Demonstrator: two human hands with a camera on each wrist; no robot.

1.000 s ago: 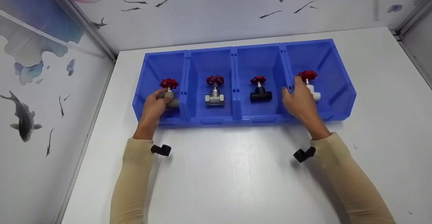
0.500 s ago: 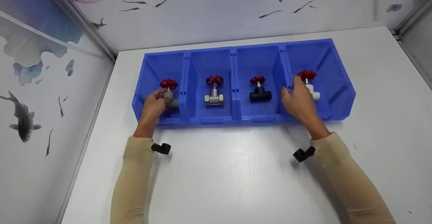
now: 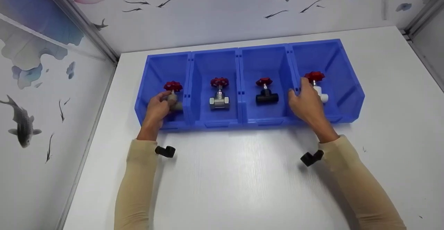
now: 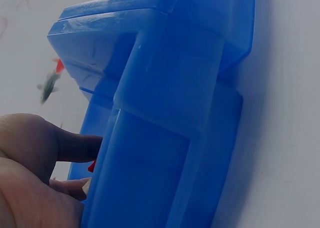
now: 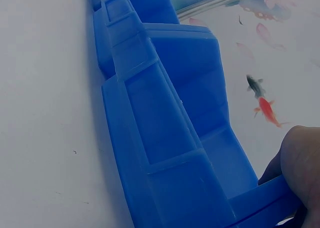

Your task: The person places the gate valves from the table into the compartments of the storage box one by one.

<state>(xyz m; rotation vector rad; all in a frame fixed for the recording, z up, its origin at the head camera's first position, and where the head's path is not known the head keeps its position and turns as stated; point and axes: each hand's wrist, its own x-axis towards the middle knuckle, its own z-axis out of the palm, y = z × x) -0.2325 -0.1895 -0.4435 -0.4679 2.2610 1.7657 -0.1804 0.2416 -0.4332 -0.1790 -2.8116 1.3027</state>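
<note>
My left hand (image 3: 156, 109) reaches into the leftmost blue bin (image 3: 166, 63) and holds a grey-beige valve (image 3: 176, 105) with a red handwheel (image 3: 173, 86), thumb in front. In the left wrist view the bin's wall hides most of the valve and the fingertips. At the far right end of the row, my right hand (image 3: 307, 102) straddles the side wall (image 3: 293, 70) between two bins, thumb on one side and fingers on the other, pinching it. Those fingers partly cover a white valve (image 3: 324, 98) with a red handwheel; whether they touch it I cannot tell.
In the middle bins stand a metal valve (image 3: 219, 102) and a black valve (image 3: 267, 98), both with red wheels. The bins sit side by side on a white table (image 3: 236, 181). Printed panels enclose the table's back and sides.
Both hands keep their places at the bins. The head view shifts very slightly; nothing else visibly moves.
</note>
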